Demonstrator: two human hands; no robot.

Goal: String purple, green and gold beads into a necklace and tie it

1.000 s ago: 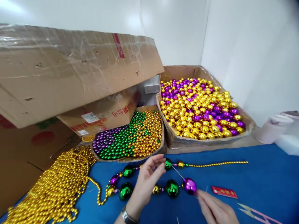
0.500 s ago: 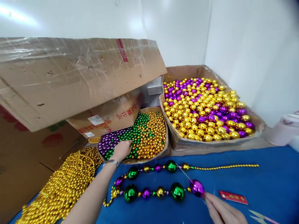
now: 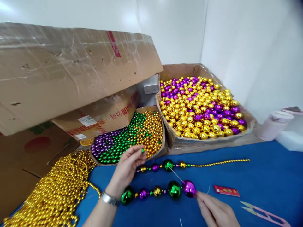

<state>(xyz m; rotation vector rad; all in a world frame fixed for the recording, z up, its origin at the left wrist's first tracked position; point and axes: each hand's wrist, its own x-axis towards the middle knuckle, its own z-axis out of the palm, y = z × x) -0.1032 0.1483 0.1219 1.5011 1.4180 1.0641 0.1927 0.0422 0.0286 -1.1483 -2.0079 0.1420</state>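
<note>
My left hand (image 3: 129, 164), with a silver bracelet at the wrist, pinches a small green bead (image 3: 142, 150) above the front of the box of small beads (image 3: 132, 138). At the lower right, the fingertips of my right hand (image 3: 214, 208) are closed at the right side of a large purple bead (image 3: 189, 188). A thin pale strand (image 3: 175, 174) runs from that bead up to the left. Left of it lies a strung row of beads, including a large green bead (image 3: 174, 189) and a gold bead (image 3: 157, 191). My left hand hides part of the string.
A larger box of gold and purple balls (image 3: 251, 127) stands behind on the right. Gold bead strands (image 3: 54, 189) are heaped at left. A red packet (image 3: 226, 190) and pink-handled snips (image 3: 262, 214) lie on the blue cloth (image 3: 236, 176). A cardboard flap (image 3: 78, 72) overhangs the left side.
My left hand has come out of the box of small beads toward me, with a green bead in its fingertips. My right hand stays at the purple bead. The view has shifted slightly.
</note>
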